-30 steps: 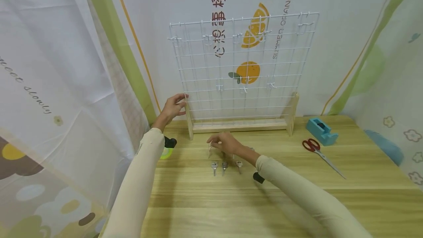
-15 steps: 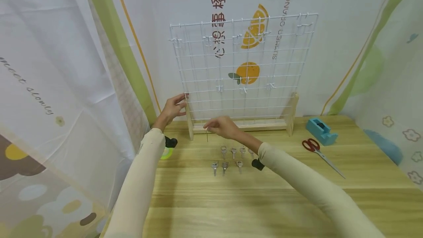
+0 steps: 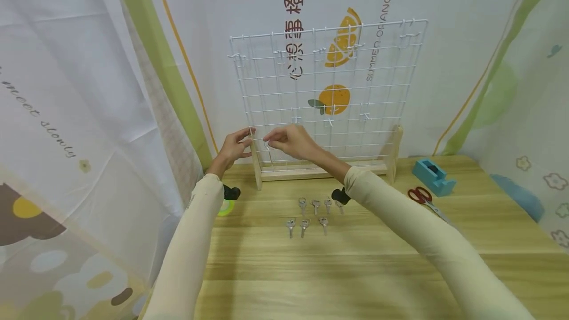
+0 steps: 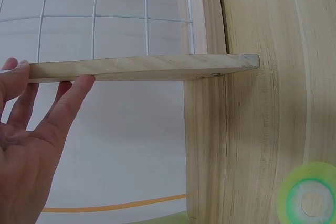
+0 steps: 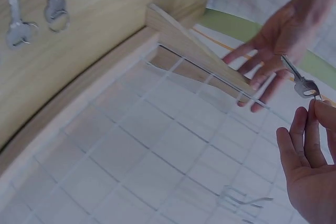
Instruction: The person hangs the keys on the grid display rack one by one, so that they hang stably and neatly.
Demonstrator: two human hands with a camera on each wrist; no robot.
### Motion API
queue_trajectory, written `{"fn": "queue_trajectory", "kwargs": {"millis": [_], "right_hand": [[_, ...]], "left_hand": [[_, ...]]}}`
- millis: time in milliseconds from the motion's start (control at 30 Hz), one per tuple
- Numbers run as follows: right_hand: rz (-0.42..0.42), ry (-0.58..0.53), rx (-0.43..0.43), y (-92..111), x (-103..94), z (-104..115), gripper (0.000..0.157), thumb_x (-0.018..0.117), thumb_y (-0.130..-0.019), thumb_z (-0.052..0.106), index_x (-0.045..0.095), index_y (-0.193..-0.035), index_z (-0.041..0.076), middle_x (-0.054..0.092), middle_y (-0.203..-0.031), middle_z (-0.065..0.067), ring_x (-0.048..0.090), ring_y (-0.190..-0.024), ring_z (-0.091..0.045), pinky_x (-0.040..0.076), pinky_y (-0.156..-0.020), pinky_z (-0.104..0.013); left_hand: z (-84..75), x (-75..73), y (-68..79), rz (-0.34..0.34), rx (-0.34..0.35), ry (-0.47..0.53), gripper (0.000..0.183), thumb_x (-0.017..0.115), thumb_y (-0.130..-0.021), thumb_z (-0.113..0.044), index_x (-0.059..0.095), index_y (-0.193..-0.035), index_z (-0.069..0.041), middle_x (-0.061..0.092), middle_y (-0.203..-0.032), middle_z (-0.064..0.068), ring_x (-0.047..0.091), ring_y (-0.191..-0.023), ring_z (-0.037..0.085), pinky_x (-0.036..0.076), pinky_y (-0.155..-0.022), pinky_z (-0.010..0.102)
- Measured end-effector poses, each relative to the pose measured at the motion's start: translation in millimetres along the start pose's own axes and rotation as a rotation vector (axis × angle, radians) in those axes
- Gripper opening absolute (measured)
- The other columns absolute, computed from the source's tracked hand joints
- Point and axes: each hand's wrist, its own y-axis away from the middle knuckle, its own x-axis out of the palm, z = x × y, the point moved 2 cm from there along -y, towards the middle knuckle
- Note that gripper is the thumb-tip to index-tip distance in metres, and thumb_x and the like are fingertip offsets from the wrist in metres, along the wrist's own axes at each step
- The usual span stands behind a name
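Observation:
My left hand (image 3: 233, 147) holds the upper part of the wooden side post (image 3: 256, 167) of a white wire grid rack. In the left wrist view the thumb and fingers lie on either side of that post (image 4: 142, 69). My right hand (image 3: 293, 141) pinches a silver key (image 5: 302, 83) by its ring, in front of the grid's lower left. The key hangs down in the head view. White hooks (image 3: 329, 122) sit on the grid in an upper and a lower row. Several more keys (image 3: 303, 226) with rings lie in two rows on the table.
To the right are a blue tape dispenser (image 3: 433, 177) and red-handled scissors (image 3: 420, 195), partly covered by the right sleeve. A yellow-green tape roll (image 4: 287, 198) lies left of the rack. Printed curtains (image 3: 178, 112) hang behind and at both sides.
My right hand has lifted the key from the table and carried it up and left to the front of the grid. The left hand has stayed on the post.

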Motion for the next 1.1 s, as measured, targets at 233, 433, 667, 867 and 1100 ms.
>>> {"fn": "queue_trajectory", "kwargs": {"millis": [233,433,667,867,1100], "right_hand": [[-0.068,-0.017,-0.042,-24.3,-15.6,27.6,0.018,0.071,-0.101,0.009,0.079,-0.116,0.004,0.079,-0.106,-0.010,0.077,-0.095,-0.021,0.062,-0.085,-0.028],[-0.165,-0.032,-0.068,-43.1,-25.2,47.4,0.018,0.070,-0.101,0.009,0.079,-0.117,0.007,0.079,-0.109,-0.008,0.076,-0.097,-0.017,0.061,-0.086,-0.024],[-0.327,-0.115,-0.105,-61.8,-41.2,70.4,0.018,0.071,-0.100,0.010,0.079,-0.116,0.007,0.079,-0.110,-0.007,0.076,-0.094,-0.015,0.061,-0.082,-0.022],[-0.421,-0.144,-0.124,-78.2,-55.4,91.2,0.018,0.072,-0.100,0.011,0.079,-0.116,0.008,0.079,-0.108,-0.007,0.076,-0.094,-0.014,0.060,-0.082,-0.020],[-0.472,-0.172,-0.123,-90.5,-67.8,107.1,0.018,0.073,-0.100,0.012,0.079,-0.116,0.009,0.079,-0.107,-0.007,0.076,-0.093,-0.011,0.059,-0.082,-0.019]], "left_hand": [[0.1,-1.3,-0.7,0.006,-0.016,0.006,0.048,0.047,-0.110,-0.002,0.043,-0.158,-0.004,0.028,-0.169,0.016,0.043,-0.145,0.041,0.052,-0.107,0.055],[-0.6,-1.5,0.5,0.010,-0.009,0.032,0.048,0.047,-0.110,0.000,0.042,-0.158,-0.001,0.029,-0.168,0.016,0.042,-0.145,0.041,0.049,-0.109,0.058],[-0.4,-0.6,1.4,0.009,0.003,0.015,0.046,0.048,-0.110,0.000,0.046,-0.156,-0.001,0.028,-0.169,0.016,0.037,-0.149,0.040,0.049,-0.108,0.058],[-0.5,-0.7,3.4,0.001,0.019,0.022,0.045,0.048,-0.109,0.001,0.047,-0.154,0.002,0.030,-0.168,0.017,0.039,-0.148,0.041,0.049,-0.108,0.058],[0.5,0.5,3.7,0.002,0.022,0.014,0.044,0.049,-0.109,0.000,0.049,-0.153,0.000,0.030,-0.168,0.016,0.039,-0.148,0.040,0.050,-0.108,0.057]]}}
